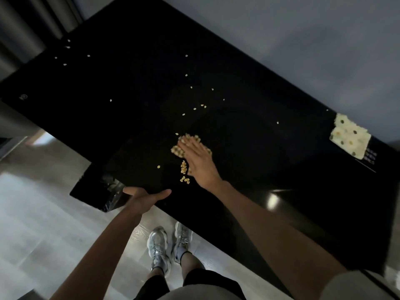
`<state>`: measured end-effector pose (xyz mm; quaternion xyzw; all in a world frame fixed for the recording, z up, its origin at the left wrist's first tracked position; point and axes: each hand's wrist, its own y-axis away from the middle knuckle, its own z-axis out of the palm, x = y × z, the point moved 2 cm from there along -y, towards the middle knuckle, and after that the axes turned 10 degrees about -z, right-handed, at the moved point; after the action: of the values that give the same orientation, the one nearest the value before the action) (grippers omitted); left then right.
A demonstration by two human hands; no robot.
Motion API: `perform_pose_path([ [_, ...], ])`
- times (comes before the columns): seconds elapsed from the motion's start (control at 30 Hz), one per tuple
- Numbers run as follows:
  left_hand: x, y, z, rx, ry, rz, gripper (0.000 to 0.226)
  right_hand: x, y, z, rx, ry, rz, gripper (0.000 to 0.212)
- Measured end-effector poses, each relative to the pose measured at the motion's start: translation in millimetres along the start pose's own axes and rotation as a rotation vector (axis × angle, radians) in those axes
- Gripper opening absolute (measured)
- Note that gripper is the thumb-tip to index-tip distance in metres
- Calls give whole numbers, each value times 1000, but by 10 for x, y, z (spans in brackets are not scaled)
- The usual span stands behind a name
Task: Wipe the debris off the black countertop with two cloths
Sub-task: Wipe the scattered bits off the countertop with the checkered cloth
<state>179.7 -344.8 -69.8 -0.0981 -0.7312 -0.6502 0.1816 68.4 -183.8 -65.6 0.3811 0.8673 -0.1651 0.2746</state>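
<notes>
Left hand (142, 199) is held open at near edge of glossy black countertop (249, 148). Right hand (200, 161) is pressed flat, fingers straight, on yellow patterned cloth (176, 150), w/ pale grain debris (184, 169) beside thumb. 2nd spotted yellow cloth (350, 138) is laid at far-right edge.

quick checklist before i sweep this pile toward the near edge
1. Right hand flat on the heap of yellow kernel-like debris: ok.
2. Cloth under that hand: cannot tell; only yellow bits show around the fingers.
3. Pale yellow, dark-spotted cloth in use: not ok; it lies at the right end of the glossy black countertop, with no hand on it.
4. Left hand at the near edge: ok; open, thumb on top.
5. Stray kernels gathered: not ok; they lie scattered toward the far left.
6. Catcher below the edge: cannot tell.
</notes>
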Motion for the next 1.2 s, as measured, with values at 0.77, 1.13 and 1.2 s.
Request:
perform_pose_path([
  [0.77,1301,440,1893,208,-1052,952,52,1416,1794,-1213,434,84,896,69],
  [1.13,2062,-165,2550,375,-1333,908,51,2260,994,-2252,961,46,709,88],
  [1.2,2120,-213,2578,401,-1370,914,51,2415,997,-2503,1059,126,675,83],
])
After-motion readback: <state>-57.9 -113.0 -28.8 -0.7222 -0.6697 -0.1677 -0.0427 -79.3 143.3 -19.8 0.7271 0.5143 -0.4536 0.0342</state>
